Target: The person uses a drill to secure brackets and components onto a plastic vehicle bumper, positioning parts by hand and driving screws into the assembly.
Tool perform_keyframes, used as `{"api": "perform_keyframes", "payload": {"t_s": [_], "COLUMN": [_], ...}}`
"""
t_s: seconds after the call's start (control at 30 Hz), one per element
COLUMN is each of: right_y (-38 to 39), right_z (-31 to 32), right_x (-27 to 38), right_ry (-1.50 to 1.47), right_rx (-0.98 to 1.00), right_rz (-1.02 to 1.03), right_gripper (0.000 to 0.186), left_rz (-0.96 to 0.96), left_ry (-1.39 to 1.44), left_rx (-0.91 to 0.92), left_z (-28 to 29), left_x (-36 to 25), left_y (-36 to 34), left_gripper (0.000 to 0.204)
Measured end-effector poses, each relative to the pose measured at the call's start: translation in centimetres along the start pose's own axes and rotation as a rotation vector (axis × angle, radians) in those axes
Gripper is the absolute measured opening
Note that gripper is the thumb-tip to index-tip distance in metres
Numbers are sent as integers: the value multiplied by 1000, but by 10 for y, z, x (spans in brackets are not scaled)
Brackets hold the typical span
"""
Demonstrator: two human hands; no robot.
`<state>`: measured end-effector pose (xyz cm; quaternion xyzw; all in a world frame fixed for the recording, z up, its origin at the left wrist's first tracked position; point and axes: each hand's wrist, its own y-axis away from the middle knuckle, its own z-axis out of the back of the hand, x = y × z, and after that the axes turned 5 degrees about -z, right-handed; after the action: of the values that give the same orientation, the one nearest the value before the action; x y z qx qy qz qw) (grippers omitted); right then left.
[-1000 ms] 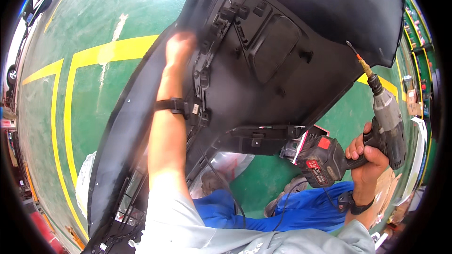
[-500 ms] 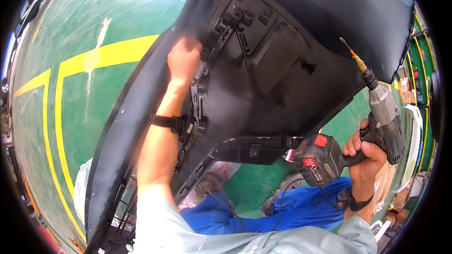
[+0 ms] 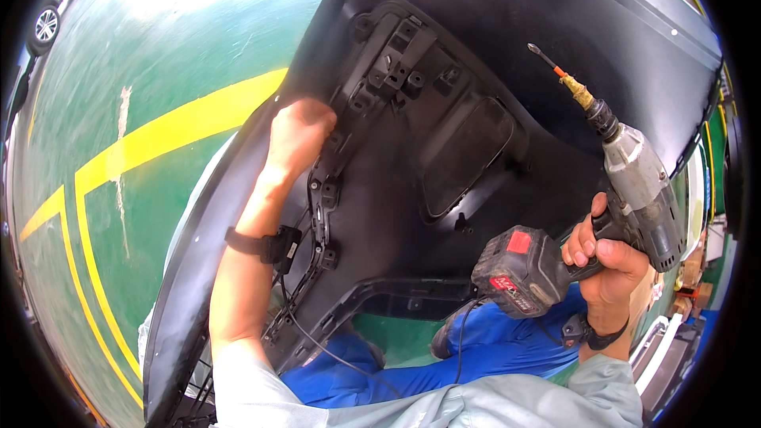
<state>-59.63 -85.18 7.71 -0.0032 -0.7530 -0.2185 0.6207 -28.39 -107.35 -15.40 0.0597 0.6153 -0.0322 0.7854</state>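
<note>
My left hand (image 3: pixel 300 136) is closed at the dark bracket strip (image 3: pixel 326 190) along the left side of a large black moulded panel (image 3: pixel 388 190), which looks like a car bumper cover. Whatever its fingers grip is hidden behind them. In my right hand (image 3: pixel 606 257) is a cordless drill (image 3: pixel 638 166), held by the handle. Its long screwdriver bit (image 3: pixel 547 60) points up and left over the panel, apart from its surface. The black battery pack (image 3: pixel 519 269) with a red patch sits at the handle's base, near my blue trousers.
Green floor (image 3: pixel 182 182) with yellow lines (image 3: pixel 174 123) lies to the left. A car wheel (image 3: pixel 46 25) shows at the far upper left. Thin black cables (image 3: pixel 333 353) run from my wrist straps across my lap. Shelving (image 3: pixel 713 150) stands at the right edge.
The whole view has shifted, so the panel sits lower in it. My left hand stays closed at about the same part of the strip. The drill has swung slightly up and left.
</note>
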Motion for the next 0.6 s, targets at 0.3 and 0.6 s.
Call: {"api": "perform_keyframes", "payload": {"t_s": [0.3,0.6], "right_y": [-5,-3], "right_z": [4,4], "right_x": [6,8], "right_ry": [97,75], "right_rx": [-25,-62], "right_rz": [41,1], "right_gripper": [56,54], "left_rz": [-200,-368], "left_ry": [260,44], "left_rx": [-7,-51], "left_z": [-11,-27], "left_x": [-75,-74], "left_y": [-21,-35], "left_gripper": [14,12]}}
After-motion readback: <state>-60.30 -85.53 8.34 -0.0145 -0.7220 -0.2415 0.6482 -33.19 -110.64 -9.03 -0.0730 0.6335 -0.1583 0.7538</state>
